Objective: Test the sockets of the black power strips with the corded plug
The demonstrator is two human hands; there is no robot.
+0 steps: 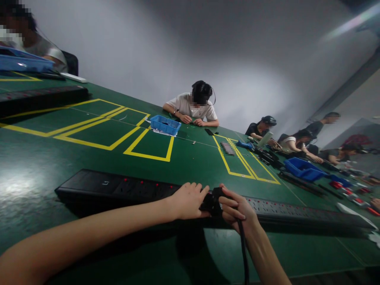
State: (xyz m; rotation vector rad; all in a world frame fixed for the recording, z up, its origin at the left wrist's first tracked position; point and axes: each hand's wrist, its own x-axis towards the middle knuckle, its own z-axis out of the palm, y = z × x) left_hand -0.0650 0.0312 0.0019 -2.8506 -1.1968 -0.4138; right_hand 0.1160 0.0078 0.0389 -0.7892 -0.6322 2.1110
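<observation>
A long black power strip (97, 183) with a row of sockets and small red lights lies across the green table in front of me. My left hand (190, 201) is closed over the strip's middle, fingers on the far side and thumb on the near side. Just right of it, my right hand (237, 206) grips a black plug (218, 194), and its black cable (244, 249) hangs down toward me. The plug meets a dark block beside my left fingertips. Whether the plug is seated in a socket, I cannot tell.
Yellow tape outlines (148, 156) mark the green table (190, 166). A blue basket (165, 125) stands near a person (190, 103) seated opposite. Another strip (44, 97) lies at left. Blue bins (303, 168), tools and several people are on the right.
</observation>
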